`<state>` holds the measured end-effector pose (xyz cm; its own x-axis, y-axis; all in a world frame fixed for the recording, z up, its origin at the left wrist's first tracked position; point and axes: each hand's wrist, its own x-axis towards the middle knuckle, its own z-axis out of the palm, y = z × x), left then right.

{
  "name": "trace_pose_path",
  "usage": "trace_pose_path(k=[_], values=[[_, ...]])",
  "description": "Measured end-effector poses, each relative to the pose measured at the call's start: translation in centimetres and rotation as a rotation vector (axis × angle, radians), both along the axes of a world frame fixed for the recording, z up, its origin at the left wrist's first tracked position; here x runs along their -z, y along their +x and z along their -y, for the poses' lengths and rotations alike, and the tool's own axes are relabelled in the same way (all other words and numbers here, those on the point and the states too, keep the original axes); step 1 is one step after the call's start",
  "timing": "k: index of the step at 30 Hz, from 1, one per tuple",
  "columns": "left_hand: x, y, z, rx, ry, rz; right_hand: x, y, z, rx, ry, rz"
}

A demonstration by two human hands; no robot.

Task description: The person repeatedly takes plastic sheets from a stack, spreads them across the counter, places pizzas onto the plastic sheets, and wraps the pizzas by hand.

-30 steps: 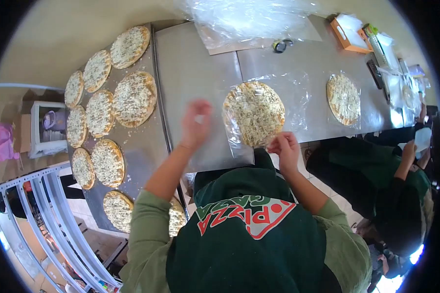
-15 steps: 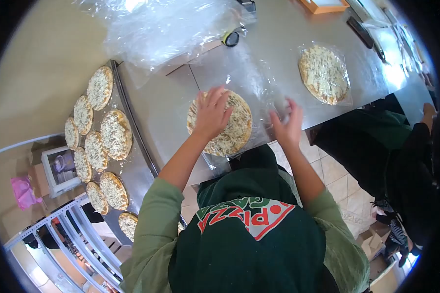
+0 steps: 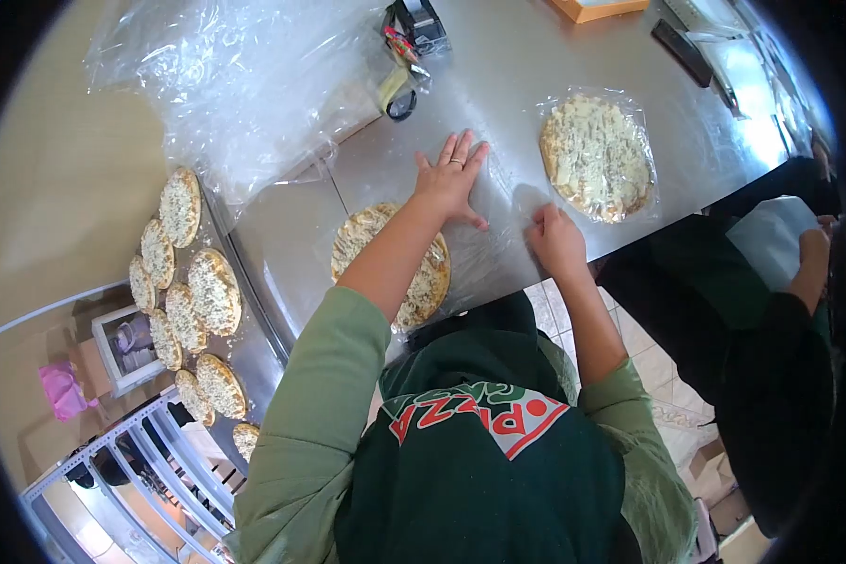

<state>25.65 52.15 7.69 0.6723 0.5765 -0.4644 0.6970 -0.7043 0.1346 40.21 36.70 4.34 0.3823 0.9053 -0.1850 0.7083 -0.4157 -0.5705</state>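
Note:
In front of me a cheese-topped pizza (image 3: 430,291) lies in a clear plastic bag (image 3: 487,252), whose loose end stretches right across the metal table. My left hand (image 3: 453,180) presses flat on the film just beyond the pizza, fingers spread, its forearm crossing over the pizza and hiding part of it. At the loose end of the bag, my right hand (image 3: 556,242) is closed with curled fingers, pinching the film's edge; the fingertips are partly hidden. Further right lies another bagged pizza (image 3: 597,160), apart from both hands.
A heap of clear bags (image 3: 244,85) covers the far left, beside a black tape dispenser (image 3: 419,23). Several unwrapped pizzas (image 3: 214,291) rest on a tray at left. A dark-handled tool (image 3: 681,52) and an orange-edged box (image 3: 597,9) lie at the back. Another person's hand (image 3: 815,254) shows at right.
My left hand has slid off the pizza to the right, onto the bag's loose film. My right hand has gone from open fingers to closed at the bag's end. The view has shifted slightly.

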Motion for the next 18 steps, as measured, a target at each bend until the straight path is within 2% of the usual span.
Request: trace_pose_path(k=[3, 7, 10, 11, 14, 18], values=[[0.0, 0.7, -0.7, -0.001, 0.011, -0.053, -0.3, 0.9, 1.1, 0.035, 0.04, 0.009], [-0.3, 1.5, -0.8, -0.022, -0.004, -0.128, -0.6, 0.9, 1.3, 0.123, 0.264, -0.23], [-0.3, 1.5, -0.9, -0.033, -0.033, -0.14, -2.4, -1.8, 0.8, 0.009, 0.308, 0.085], [0.0, 1.4, -0.9, -0.035, -0.036, -0.136, -1.5, -2.1, 0.9, 0.002, 0.209, 0.093], [-0.5, 1.4, -1.1, -0.031, -0.035, -0.13, 1.0, -1.1, 1.3, 0.103, 0.207, 0.088], [-0.3, 2.0, -1.2, -0.041, -0.033, -0.206, 1.3, -0.2, 1.6, 0.296, 0.112, -0.208]])
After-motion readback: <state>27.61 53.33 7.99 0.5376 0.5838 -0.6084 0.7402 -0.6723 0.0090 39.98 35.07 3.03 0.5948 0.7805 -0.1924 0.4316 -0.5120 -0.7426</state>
